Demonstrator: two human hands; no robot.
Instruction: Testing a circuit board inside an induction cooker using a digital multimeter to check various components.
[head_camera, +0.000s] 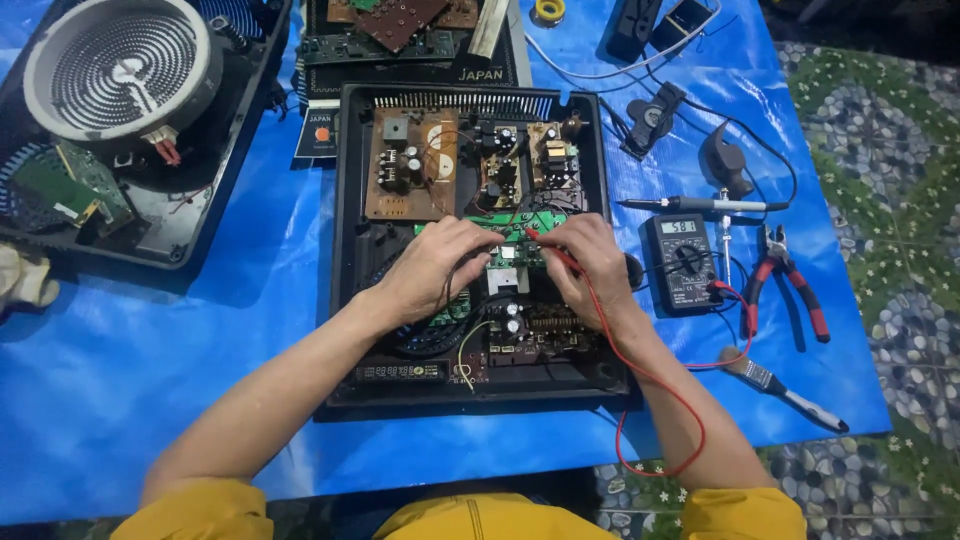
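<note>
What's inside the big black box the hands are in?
Inside the open black plastic case sit brown circuit boards, a green circuit board and wires. The left hand and right hand cover the board's middle, so what their fingers touch is hidden.

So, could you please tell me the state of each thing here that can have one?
Black appliance case: cover off, circuit boards exposed.
Multimeter: on, digits showing on its display.
Red probe: pinched in the right hand, tip on the green board.
Left hand: fingers down on the same board.
Red-handled pliers: lying unused, handles spread.
</note>
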